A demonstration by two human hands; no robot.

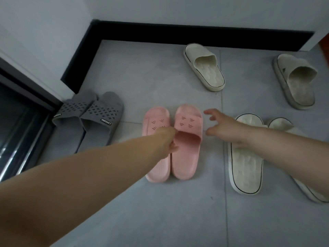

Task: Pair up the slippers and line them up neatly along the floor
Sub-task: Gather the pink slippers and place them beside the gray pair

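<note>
The pink pair (179, 157) lies side by side in mid-floor, toes toward the far wall, between the grey pair (92, 114) at the floor's left edge and a cream pair (246, 161) on the right. The left hand (167, 139) is curled at the pink straps, its fingers (173, 147) seemingly pinching a strap edge. The right hand (224, 128) is held spread and empty just beside the pink toes. Two loose cream slippers, one (204, 66) near the far edge and one (295, 81) toward the far right corner, lie well apart. Their long axes are slanted, and they are judged nearer the right hand.
</note>
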